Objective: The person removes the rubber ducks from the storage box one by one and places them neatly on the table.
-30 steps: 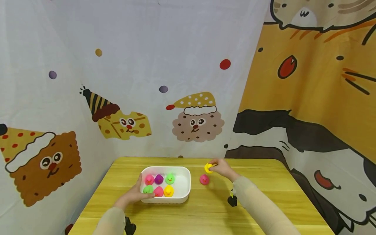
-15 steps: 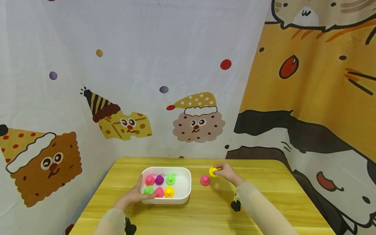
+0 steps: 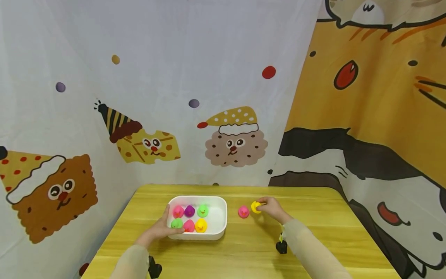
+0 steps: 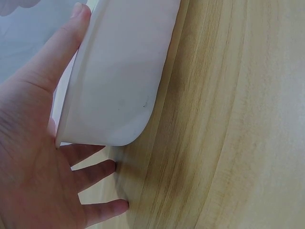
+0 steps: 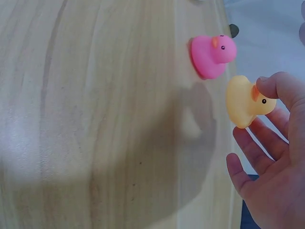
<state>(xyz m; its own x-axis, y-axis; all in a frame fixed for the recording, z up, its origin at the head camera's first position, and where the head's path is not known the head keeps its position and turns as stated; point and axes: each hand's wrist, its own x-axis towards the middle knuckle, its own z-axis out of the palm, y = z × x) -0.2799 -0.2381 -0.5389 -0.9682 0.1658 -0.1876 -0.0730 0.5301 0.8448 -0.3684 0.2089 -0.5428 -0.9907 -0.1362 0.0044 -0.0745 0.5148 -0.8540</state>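
Observation:
My right hand (image 3: 273, 209) pinches a yellow rubber duck (image 3: 256, 207) between thumb and fingers, just right of a pink rubber duck (image 3: 243, 211) on the table. In the right wrist view, the held duck (image 5: 241, 101) lies on its side and its shadow falls apart from it, so it seems raised. A white plastic container (image 3: 218, 219) stands left of the pink duck. My left hand (image 3: 158, 229) holds its left end, thumb along the front rim and fingers at the end wall. Inside are several rubber ducks: pink, purple, green, and one yellow duck (image 3: 201, 225).
The wooden table (image 3: 244, 255) reaches back to a white cloth wall (image 3: 156, 50) printed with cartoon snacks. An orange cat print (image 3: 366, 93) hangs at the right. Black devices (image 3: 281, 247) are strapped under the wrists.
My right hand has moved slightly right and nearer with the yellow duck, from behind the pink duck to beside it. My left hand stays on the container.

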